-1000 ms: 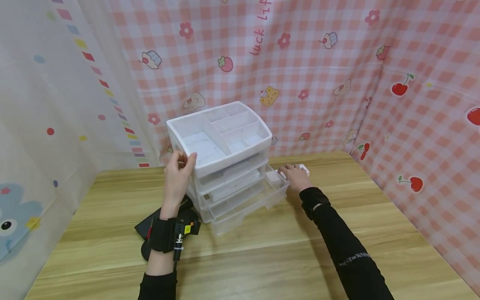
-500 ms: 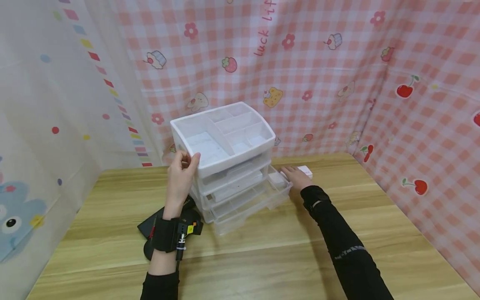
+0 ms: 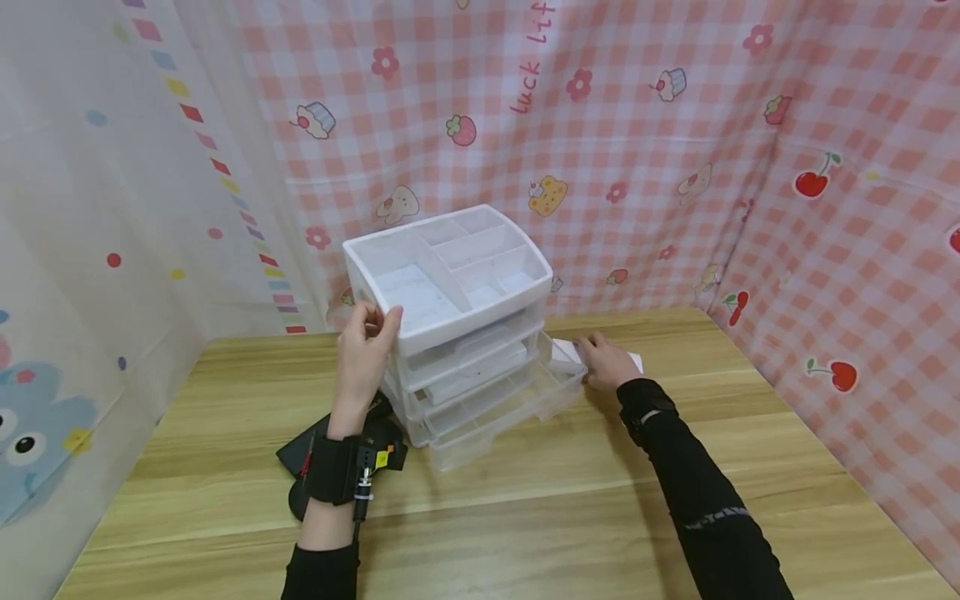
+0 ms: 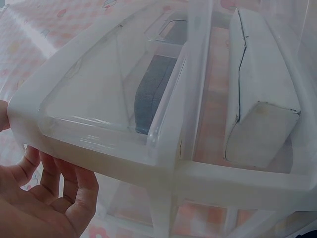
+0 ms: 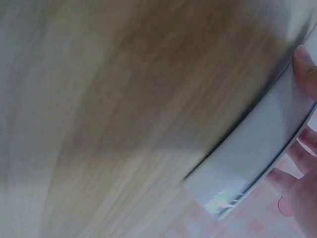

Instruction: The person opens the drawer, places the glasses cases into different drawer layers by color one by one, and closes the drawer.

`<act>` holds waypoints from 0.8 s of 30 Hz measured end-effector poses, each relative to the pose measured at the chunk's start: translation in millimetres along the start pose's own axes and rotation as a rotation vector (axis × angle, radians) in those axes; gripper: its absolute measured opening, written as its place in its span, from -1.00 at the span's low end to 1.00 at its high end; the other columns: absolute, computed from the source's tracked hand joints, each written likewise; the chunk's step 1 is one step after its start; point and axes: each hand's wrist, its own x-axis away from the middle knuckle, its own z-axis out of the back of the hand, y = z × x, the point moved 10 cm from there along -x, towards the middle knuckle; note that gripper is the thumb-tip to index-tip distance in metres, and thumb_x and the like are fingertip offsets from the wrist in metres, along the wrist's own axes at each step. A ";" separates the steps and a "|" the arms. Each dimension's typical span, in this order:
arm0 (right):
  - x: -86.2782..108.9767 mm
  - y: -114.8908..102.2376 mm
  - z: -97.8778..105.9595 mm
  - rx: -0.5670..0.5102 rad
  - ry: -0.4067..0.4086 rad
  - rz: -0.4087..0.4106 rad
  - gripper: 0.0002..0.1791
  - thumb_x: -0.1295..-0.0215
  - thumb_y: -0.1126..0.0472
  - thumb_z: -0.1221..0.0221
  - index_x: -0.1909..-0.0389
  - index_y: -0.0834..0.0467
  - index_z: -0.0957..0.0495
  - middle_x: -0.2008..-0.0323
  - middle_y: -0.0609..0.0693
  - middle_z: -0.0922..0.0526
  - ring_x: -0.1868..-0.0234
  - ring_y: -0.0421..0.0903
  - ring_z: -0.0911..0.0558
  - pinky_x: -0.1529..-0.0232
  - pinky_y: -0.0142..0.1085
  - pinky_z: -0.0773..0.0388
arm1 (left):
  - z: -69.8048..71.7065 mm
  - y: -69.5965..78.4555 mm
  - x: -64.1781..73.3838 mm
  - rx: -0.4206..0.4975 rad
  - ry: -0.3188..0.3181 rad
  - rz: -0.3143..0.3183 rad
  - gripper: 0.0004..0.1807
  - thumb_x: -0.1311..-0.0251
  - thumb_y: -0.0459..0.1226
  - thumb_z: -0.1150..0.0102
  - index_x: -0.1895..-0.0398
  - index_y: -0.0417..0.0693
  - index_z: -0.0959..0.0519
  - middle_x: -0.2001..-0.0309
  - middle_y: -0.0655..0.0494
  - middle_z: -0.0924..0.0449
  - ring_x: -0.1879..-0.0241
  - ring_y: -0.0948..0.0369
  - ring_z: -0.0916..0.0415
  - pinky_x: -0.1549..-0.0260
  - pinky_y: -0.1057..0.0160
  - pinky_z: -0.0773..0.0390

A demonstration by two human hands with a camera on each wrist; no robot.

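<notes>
A white organizer [image 3: 468, 325] with clear drawers stands on the table. My left hand [image 3: 363, 350] holds the front left corner of its top tray. In the left wrist view, my fingers [image 4: 81, 196] curl against the frame's edge. One lower drawer [image 3: 510, 408] is pulled out. Right of it, my right hand [image 3: 609, 363] grips a long white box [image 3: 636, 362], partly hidden under the hand. In the right wrist view, the thumb [image 5: 304, 72] lies on one face of the box and the other fingers reach along its far side.
Through the organizer's clear side, a white lidded box [image 4: 262, 89] and a dark grey-blue item [image 4: 156, 91] show. Black things [image 3: 378, 437] lie by its left foot, beside my left wrist. A pink checked curtain [image 3: 480, 133] hangs behind the wooden table [image 3: 540, 517].
My right hand has shifted right and slightly towards me, with the white box's right end moving the same way. The left hand keeps its hold on the organizer's corner.
</notes>
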 end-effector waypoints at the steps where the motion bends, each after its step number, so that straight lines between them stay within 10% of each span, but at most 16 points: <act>1: 0.9 1.4 2.8 -0.007 0.002 -0.011 -0.35 0.00 0.36 -0.32 -0.18 0.24 -0.36 0.00 0.30 -0.46 0.00 0.25 -0.51 0.00 0.07 -0.49 | -0.2 0.1 0.0 0.002 0.000 -0.001 -0.71 -0.33 -0.10 -0.03 0.28 -0.16 -0.31 0.30 -0.02 -0.38 0.29 0.19 -0.33 0.34 0.29 -0.36; 24: 36.8 -41.5 124.8 0.063 0.471 0.205 -0.28 0.11 0.37 -0.44 -0.15 0.23 -0.38 -0.04 0.24 -0.42 0.00 0.21 -0.47 -0.07 0.03 -0.41 | -0.5 -0.6 -0.3 0.003 0.011 0.003 -0.71 -0.33 -0.11 -0.03 0.32 -0.15 -0.31 0.34 0.05 -0.36 0.32 0.22 -0.32 0.36 0.33 -0.34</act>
